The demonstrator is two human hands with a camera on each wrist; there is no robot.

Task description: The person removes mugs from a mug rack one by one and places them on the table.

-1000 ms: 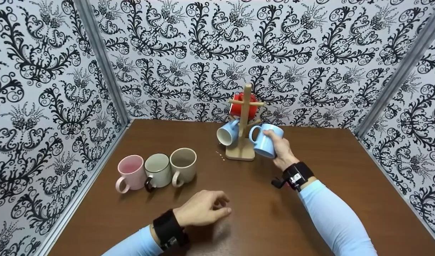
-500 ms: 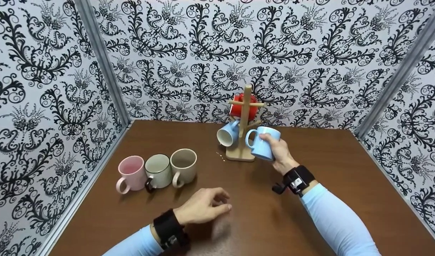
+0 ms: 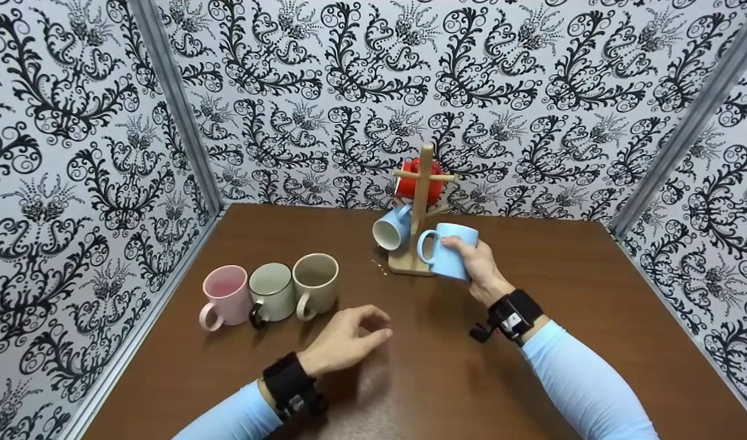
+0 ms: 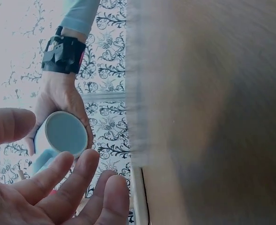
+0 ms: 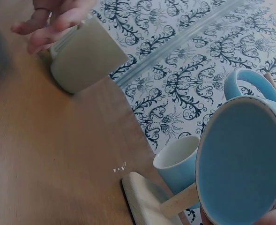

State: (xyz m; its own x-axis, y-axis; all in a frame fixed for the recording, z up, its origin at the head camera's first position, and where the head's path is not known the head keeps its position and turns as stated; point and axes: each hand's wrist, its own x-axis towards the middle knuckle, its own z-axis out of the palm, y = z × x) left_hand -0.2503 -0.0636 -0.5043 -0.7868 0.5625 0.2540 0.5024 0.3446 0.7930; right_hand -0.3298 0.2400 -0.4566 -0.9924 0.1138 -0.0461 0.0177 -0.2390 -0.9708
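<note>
A light blue mug is gripped by my right hand, its handle turned left toward the wooden mug tree. Its blue base faces the camera in the right wrist view. On the mug tree hang a second light blue mug, tilted at the lower left, and a red mug behind the post. Over the near middle of the table hovers my left hand, fingers loosely bent and holding nothing. Close beyond it stands a beige mug.
Left of the beige mug stand a grey-white mug with a dark handle and a pink mug, in a row. Small pale crumbs lie by the tree's base. Patterned walls enclose the brown table.
My right hand has brought the light blue mug slightly left and down, nearer the mug tree's post, and turned it more upright. The left hand has shifted a little forward.
</note>
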